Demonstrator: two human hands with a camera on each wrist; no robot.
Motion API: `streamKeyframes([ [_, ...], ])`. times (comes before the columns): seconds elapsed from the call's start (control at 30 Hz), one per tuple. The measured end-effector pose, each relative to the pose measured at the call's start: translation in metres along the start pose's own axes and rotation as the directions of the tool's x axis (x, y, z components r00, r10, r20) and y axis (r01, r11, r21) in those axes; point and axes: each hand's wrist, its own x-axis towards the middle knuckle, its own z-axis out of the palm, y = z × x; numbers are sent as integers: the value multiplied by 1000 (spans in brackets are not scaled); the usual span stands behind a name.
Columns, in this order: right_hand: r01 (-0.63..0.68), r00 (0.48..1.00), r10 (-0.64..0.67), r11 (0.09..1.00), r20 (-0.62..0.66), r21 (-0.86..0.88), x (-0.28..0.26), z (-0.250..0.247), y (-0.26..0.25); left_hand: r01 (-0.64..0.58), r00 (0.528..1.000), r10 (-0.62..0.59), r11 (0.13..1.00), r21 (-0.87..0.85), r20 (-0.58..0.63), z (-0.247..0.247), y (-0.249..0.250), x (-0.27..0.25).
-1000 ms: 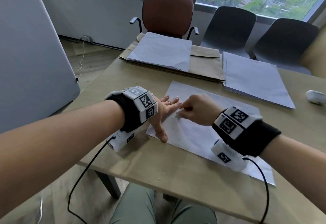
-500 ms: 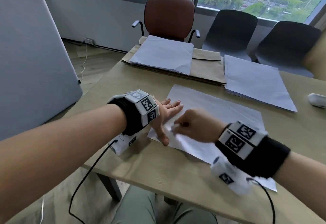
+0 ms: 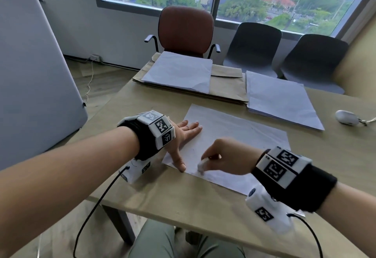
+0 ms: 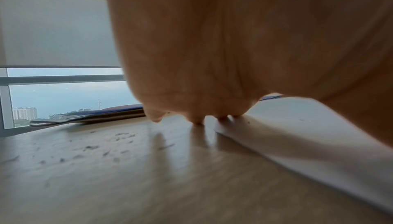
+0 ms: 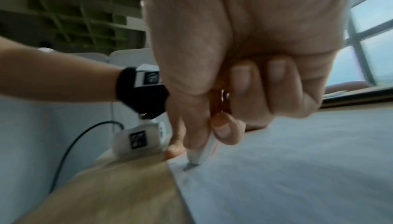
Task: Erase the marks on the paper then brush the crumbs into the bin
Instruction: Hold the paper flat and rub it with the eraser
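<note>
no readable words or numbers, only black-and-white square code markers [image 3: 162, 126] on the wrist units

head—high, looking down | wrists—low, close | shared: paper [image 3: 234, 135]
</note>
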Motion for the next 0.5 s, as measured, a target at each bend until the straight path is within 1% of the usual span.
streamKeyframes([
  [0.03, -63, 996, 69, 990, -49, 122, -3, -3, 8, -3, 1000, 3, 1000, -10, -7, -1, 0, 0],
  [0.07, -146, 973, 195, 933, -121, 328, -6, -5, 17, -9, 1000, 8, 1000, -21, -17, -1, -1, -1],
  [0.1, -209, 918, 361, 791, -163, 575, -10, -8, 27, -15, 999, 14, 999, -35, -29, -2, -3, -2],
  [0.13, -223, 841, 521, 575, -143, 787, -15, -10, 37, -19, 999, 16, 998, -52, -41, -2, -5, -4],
  [0.17, -190, 767, 636, 348, -82, 918, -20, -12, 46, -21, 998, 17, 997, -74, -60, -3, -8, -6],
  [0.2, -152, 717, 697, 173, -12, 973, -25, -13, 55, -27, 996, 18, 995, -98, -92, -3, -9, -9],
  [0.23, -119, 690, 723, 52, 45, 992, -28, -12, 63, -38, 990, 20, 992, -122, -141, -3, -9, -12],
  [0.27, -89, 678, 731, -22, 76, 996, -31, -11, 69, -49, 980, 22, 990, -134, -199, -4, -7, -15],
  [0.3, -62, 672, 736, -62, 87, 996, -32, -9, 74, -59, 967, 27, 991, -118, -254, -3, -3, -18],
  [0.33, -40, 667, 741, -77, 84, 996, -33, -7, 79, -69, 954, 46, 995, -68, -297, -2, 3, -21],
  [0.4, -16, 670, 738, -84, 73, 996, -32, -5, 84, -105, 939, 126, 991, 84, -321, 6, 21, -27],
  [0.43, -13, 675, 734, -86, 72, 996, -31, -5, 86, -133, 939, 172, 980, 147, -297, 11, 31, -30],
  [0.5, -17, 683, 727, -82, 71, 997, -29, -4, 88, -200, 950, 243, 956, 215, -195, 24, 48, -32],
])
